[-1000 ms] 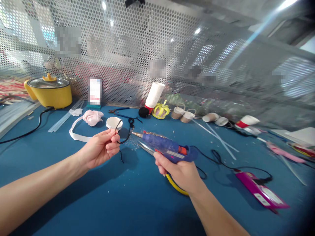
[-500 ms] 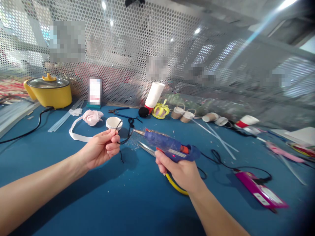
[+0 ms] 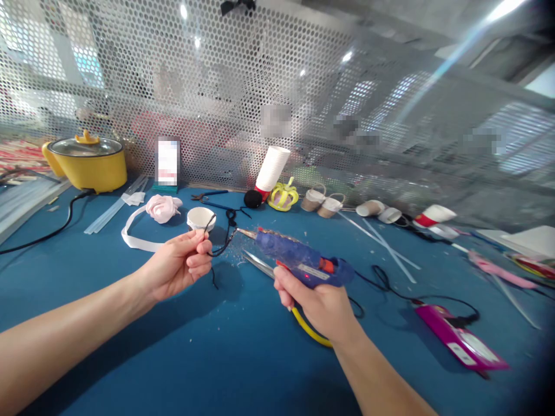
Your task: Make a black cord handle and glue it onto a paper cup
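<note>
My left hand (image 3: 184,263) pinches a thin black cord (image 3: 223,249) between thumb and fingers; a loop of it rises above the fingertips and one end hangs below. My right hand (image 3: 318,297) is wrapped round a blue hot glue gun (image 3: 288,249) with a small red light lit. Its metal nozzle points left and is at the cord, though I cannot tell whether they touch. Under the gun lie scissors (image 3: 258,263) with a yellow handle, partly hidden. Just behind my left hand stands a small white paper cup (image 3: 201,218).
Along the back stand a yellow electric pot (image 3: 93,170), a pink fabric rose (image 3: 162,208), pliers (image 3: 212,195), stacked white cups (image 3: 273,167), a yellow crown (image 3: 283,195) and small buckets (image 3: 313,198). Glue sticks (image 3: 110,211) lie left. A magenta power strip (image 3: 459,338) is at right.
Almost nothing differs. Both hands, the cord and the glue gun hold nearly the same positions, with only a very slight shift of the view.
</note>
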A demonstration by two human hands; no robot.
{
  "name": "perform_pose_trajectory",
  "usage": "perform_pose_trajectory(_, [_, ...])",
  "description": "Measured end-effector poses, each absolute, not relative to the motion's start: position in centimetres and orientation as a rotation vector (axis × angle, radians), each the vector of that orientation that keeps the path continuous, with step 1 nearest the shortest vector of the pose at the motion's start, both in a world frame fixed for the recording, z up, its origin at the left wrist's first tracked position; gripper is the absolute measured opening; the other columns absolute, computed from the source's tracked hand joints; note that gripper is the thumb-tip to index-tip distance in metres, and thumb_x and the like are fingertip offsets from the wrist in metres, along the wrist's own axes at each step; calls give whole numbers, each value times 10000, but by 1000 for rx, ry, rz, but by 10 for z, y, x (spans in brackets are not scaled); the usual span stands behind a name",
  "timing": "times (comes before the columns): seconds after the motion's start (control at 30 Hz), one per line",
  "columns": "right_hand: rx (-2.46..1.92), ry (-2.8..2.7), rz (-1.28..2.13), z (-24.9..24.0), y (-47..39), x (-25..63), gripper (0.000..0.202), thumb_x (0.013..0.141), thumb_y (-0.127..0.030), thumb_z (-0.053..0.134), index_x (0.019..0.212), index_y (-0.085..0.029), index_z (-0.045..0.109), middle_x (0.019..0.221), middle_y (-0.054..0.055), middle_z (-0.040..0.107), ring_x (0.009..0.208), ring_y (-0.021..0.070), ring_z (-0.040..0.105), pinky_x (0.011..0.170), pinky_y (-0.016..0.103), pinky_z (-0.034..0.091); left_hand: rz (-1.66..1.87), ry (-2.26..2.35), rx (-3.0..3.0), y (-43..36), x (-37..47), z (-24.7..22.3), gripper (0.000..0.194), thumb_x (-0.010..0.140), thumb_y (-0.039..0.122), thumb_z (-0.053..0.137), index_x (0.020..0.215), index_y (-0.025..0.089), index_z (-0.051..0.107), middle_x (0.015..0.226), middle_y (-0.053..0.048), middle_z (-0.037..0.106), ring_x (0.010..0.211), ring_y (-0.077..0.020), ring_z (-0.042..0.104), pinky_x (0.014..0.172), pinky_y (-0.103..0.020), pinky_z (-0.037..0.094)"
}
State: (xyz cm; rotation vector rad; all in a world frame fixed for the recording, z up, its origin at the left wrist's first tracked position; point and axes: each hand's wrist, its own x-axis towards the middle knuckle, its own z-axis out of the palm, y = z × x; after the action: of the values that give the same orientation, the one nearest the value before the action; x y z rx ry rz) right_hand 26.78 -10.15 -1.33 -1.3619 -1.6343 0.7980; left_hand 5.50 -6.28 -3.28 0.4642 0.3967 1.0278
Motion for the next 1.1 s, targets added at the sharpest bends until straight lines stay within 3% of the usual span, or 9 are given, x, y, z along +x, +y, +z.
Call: perform_pose_trajectory(1.1, [-1385, -1584, 872, -14, -102, 265, 344, 748, -419, 549, 510, -173, 519, 402, -18, 490, 375, 86, 467, 403, 202, 443, 1003, 394, 428, -63, 55, -32, 229, 862, 72, 351, 668, 110, 468, 557, 34, 417, 360, 1, 340, 352, -120, 276])
